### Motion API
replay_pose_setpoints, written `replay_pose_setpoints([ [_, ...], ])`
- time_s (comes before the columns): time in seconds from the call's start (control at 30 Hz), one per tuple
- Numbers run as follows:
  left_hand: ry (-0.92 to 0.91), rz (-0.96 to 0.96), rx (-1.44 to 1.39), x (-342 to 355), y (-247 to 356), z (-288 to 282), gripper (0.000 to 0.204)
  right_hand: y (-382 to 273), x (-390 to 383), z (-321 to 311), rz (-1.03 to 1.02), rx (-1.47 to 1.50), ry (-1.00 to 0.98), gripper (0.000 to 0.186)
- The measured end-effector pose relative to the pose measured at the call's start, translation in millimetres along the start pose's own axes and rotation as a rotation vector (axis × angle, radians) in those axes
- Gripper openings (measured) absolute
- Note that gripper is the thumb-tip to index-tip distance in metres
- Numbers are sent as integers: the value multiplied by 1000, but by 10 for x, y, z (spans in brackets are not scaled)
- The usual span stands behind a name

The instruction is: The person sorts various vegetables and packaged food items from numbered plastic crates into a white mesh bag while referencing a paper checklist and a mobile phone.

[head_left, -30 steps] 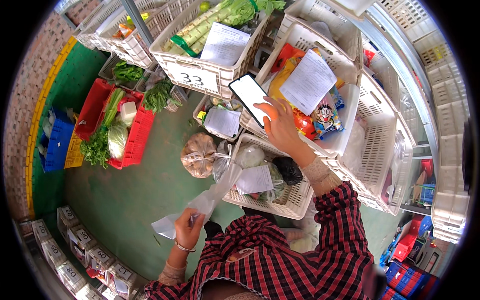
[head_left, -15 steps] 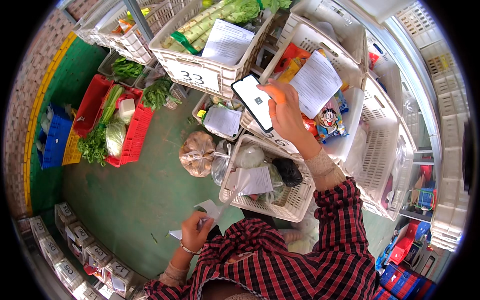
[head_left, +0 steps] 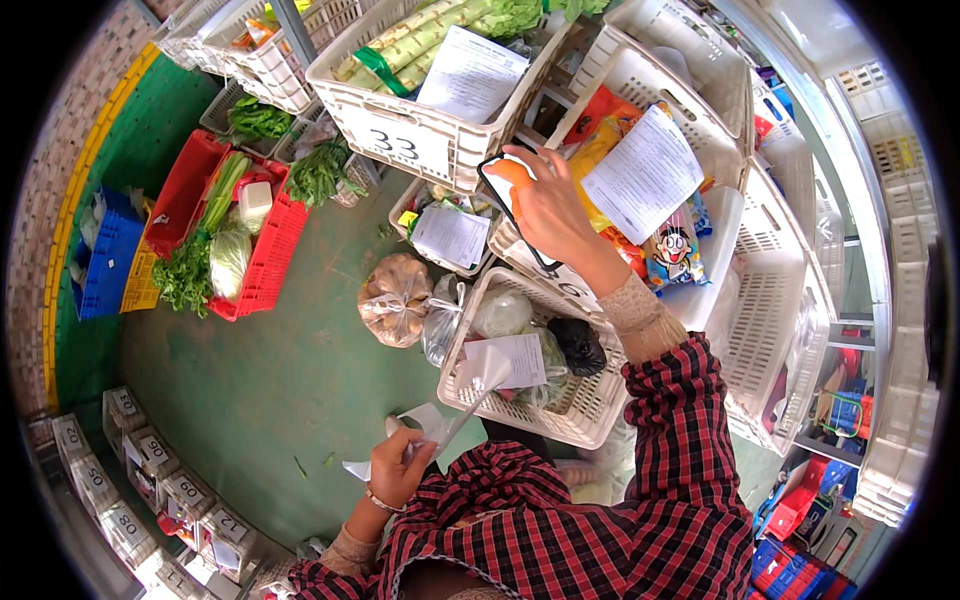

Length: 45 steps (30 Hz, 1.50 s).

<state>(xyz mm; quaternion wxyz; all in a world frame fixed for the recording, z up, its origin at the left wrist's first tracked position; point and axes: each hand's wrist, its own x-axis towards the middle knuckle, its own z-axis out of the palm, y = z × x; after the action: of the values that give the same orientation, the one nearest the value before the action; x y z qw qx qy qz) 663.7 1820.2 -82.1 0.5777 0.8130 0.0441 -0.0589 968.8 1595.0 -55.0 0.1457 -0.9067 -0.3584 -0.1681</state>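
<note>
My right hand (head_left: 560, 210), with orange covers on its fingers, grips a smartphone (head_left: 499, 192) above the crates. The fingers hide much of its lit screen. Lower down, my left hand (head_left: 398, 468) is closed on a strip of white paper (head_left: 428, 424), which curls out on both sides and reaches up toward a white crate (head_left: 590, 428). Inside that crate lie a printed sheet (head_left: 522, 358), clear bags of produce and a black plastic bag (head_left: 577, 346). Right of the phone, another printed sheet (head_left: 645, 170) rests on snack packets (head_left: 674, 252).
A crate of long green vegetables (head_left: 395, 140) stands at the back. Clear bags of brown round produce (head_left: 393, 300) sit on the green floor. A red basket (head_left: 272, 262) with leafy vegetables is at left; numbered crates (head_left: 188, 490) line the lower left. Metal shelving (head_left: 850, 250) rises at right.
The phone has tilted and shifted slightly right, and my right fingers now cover more of its screen. My left hand has moved slightly, still with the paper strip. The whole view has shifted a little.
</note>
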Motion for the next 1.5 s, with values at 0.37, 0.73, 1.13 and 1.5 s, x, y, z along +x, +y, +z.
replay_pose_setpoints([
  [0.37, -210, 254, 257, 432, 477, -336, 20, -1319, -821, -740, -39, 861, -641, 29],
  [0.73, 165, 735, 476, 647, 1054, -243, 27, -1882, -1404, -920, 671, 1477, -509, 15],
  [1.13, 56, 321, 56, 74, 523, -506, 14, -1756, -1792, -990, 1186, 2007, 326, 13],
  [1.5, -10, 588, 373, 310, 972, -213, 66, -2030, -1711, -1047, 1343, 1983, 449, 26],
])
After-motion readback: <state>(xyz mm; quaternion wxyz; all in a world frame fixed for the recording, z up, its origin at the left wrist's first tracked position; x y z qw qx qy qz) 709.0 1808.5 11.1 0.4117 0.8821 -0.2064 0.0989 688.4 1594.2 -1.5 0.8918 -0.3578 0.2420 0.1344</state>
